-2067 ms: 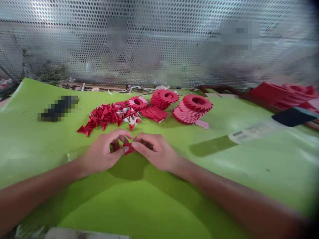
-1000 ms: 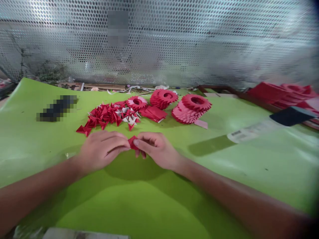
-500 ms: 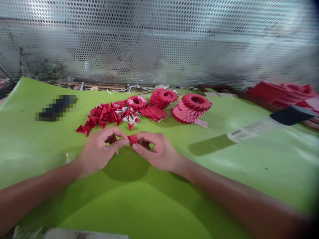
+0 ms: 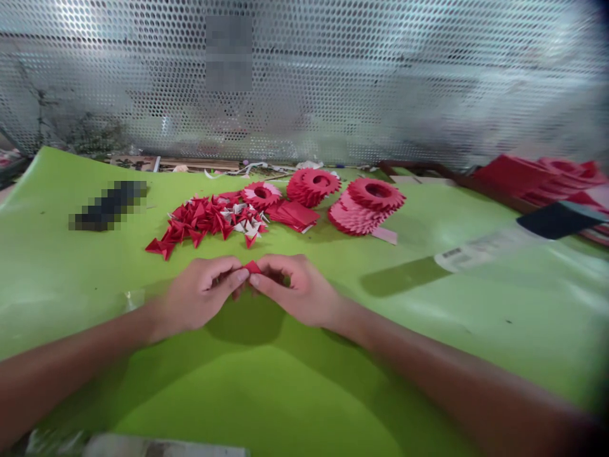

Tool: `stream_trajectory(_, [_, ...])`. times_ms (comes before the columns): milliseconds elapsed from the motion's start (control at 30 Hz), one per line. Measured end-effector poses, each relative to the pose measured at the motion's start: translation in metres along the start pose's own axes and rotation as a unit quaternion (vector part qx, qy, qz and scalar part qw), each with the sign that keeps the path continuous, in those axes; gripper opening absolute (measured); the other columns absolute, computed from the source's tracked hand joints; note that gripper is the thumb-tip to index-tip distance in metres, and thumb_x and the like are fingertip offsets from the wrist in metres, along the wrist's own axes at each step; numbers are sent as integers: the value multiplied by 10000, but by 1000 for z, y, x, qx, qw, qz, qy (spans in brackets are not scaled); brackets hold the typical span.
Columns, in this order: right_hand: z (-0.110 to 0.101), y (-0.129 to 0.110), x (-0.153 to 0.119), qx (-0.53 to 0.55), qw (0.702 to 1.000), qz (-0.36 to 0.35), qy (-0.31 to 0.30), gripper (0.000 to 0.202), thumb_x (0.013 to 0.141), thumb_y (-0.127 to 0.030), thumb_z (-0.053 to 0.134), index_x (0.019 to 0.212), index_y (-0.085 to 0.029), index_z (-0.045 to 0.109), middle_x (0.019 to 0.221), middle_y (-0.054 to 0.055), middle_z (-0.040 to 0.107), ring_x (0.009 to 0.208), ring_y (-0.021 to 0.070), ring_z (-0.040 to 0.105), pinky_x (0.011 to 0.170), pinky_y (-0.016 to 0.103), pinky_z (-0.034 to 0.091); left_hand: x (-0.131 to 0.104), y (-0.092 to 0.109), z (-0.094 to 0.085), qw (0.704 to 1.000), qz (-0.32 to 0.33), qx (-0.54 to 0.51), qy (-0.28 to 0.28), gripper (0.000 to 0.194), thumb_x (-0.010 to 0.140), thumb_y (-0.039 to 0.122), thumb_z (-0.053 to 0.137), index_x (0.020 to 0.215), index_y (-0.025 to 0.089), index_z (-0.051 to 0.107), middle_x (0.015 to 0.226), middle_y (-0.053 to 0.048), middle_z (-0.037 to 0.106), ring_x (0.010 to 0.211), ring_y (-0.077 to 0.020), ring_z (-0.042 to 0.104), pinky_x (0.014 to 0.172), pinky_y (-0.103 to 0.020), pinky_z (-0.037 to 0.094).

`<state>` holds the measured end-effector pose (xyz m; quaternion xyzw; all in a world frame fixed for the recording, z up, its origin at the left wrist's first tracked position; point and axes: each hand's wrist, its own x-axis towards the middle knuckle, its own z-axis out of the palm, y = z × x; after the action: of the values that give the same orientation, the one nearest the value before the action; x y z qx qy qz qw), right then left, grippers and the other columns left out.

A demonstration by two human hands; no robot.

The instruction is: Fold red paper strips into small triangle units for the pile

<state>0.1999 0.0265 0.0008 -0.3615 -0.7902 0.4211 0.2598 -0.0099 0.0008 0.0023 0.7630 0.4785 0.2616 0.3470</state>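
A small folded piece of red paper (image 4: 252, 267) is pinched between my two hands, above the green tabletop (image 4: 247, 393). My left hand (image 4: 202, 289) is closed, thumb and fingertips gripping the paper's left side. On its right side, the thumb and curled fingers of my right hand (image 4: 295, 285) hold it too. Just beyond the hands lies a heap of folded red paper triangles (image 4: 202, 219), with white ones (image 4: 250, 222) at its right. Beside the heap sits a stack of flat red paper slips (image 4: 295, 216).
Behind stand a small red-and-pink paper ring (image 4: 273, 193), a red ring stack (image 4: 297, 190) and a pink-and-red one (image 4: 352, 219). A clear tube with a black cap (image 4: 547, 220) lies right. A blurred dark object (image 4: 109, 206) is left. A perforated metal panel (image 4: 304, 82) rises behind.
My left hand has come slightly right and nearer my right hand. The red paper now shows a pointed top and less of its surface between the fingers.
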Motion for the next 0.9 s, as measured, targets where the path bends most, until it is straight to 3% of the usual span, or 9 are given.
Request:
stream_trajectory(233, [-2, -2, 0, -11, 999, -3, -31, 306, 1008, -343, 527, 773, -170, 624, 681, -10, 619, 556, 98, 505, 507, 229, 363, 1, -3, 0, 998, -32, -48, -22, 417, 1007, 488, 473, 824, 171, 673, 684, -11, 647, 536, -128, 517, 467, -228, 336])
stream_trajectory(333, [-1, 1, -1, -33, 999, -27, -7, 230, 997, -340, 556, 849, -180, 628, 715, -4, 639, 584, 111, 535, 516, 234, 400, 0, -6, 2, 994, -37, -95, -25, 409, 994, 502, 505, 814, 171, 664, 672, -8, 623, 546, -125, 519, 470, -224, 342])
stream_trajectory(400, [0, 4, -2, -41, 996, -75, 29, 146, 960, -332, 623, 1001, -191, 621, 837, 20, 691, 642, 129, 593, 564, 251, 480, 0, -9, 3, 988, -45, -149, -15, 396, 990, 493, 518, 815, 172, 670, 674, -11, 630, 557, -126, 534, 488, -222, 374])
stream_trajectory(467, [1, 7, -3, -60, 986, -147, 57, 209, 927, -277, 666, 1115, -206, 611, 970, 48, 729, 714, 150, 652, 633, 280, 548, 0, -11, 3, 978, -55, -202, -1, 369, 975, 490, 551, 847, 170, 685, 694, -17, 655, 564, -123, 547, 499, -220, 399])
stream_trajectory(600, [0, 8, -1, -147, 950, -259, 89, 98, 970, -177, 617, 1008, -219, 698, 935, 39, 780, 791, 172, 713, 707, 299, 565, 1, -10, 2, 961, -51, -270, -7, 336, 945, 484, 616, 862, 169, 701, 690, -14, 669, 565, -115, 554, 504, -208, 422])
stream_trajectory(733, [-1, 7, 1, -156, 947, -260, 109, 92, 980, -232, 654, 969, -245, 744, 889, 17, 797, 765, 168, 725, 719, 303, 570, 3, -8, 1, 954, -40, -294, -31, 328, 950, 456, 623, 821, 160, 684, 684, -7, 658, 563, -103, 544, 505, -195, 429])
stream_trajectory(900, [0, 6, 1, -41, 963, -231, 133, 37, 920, -230, 738, 925, -213, 771, 866, 19, 800, 679, 137, 700, 566, 247, 518, 3, -11, -1, 957, 3, -287, -45, 317, 993, 414, 556, 855, 149, 661, 723, -21, 658, 599, -110, 574, 521, -192, 460])
